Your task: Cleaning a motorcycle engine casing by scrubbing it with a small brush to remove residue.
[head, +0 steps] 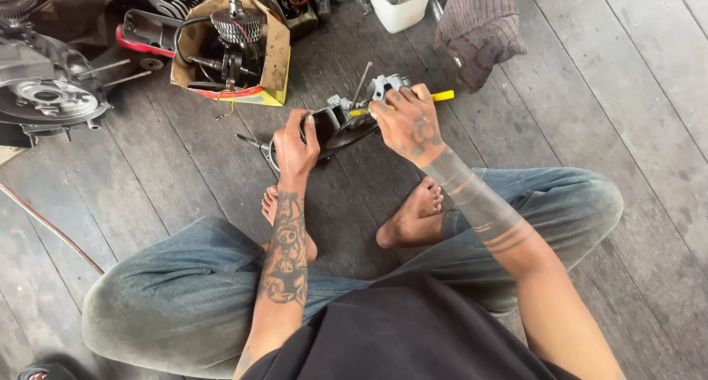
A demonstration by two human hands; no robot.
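Observation:
I sit cross-legged on a wooden floor. My left hand (295,145) grips the near left side of a small grey and black engine part (346,123) resting on the floor between my feet. My right hand (408,122) lies over the part's right side and holds a yellow-handled tool (442,95), whose handle sticks out to the right past my fingers. A thin metal rod (361,81) stands up from the part just behind my hands. Where the tool's tip meets the part is hidden by my fingers.
A cardboard box (276,52) with an engine cylinder and cables sits at the back left. An engine casing (48,96) lies at the far left. A white bucket (398,7) and a crumpled cloth (479,26) are behind my hands.

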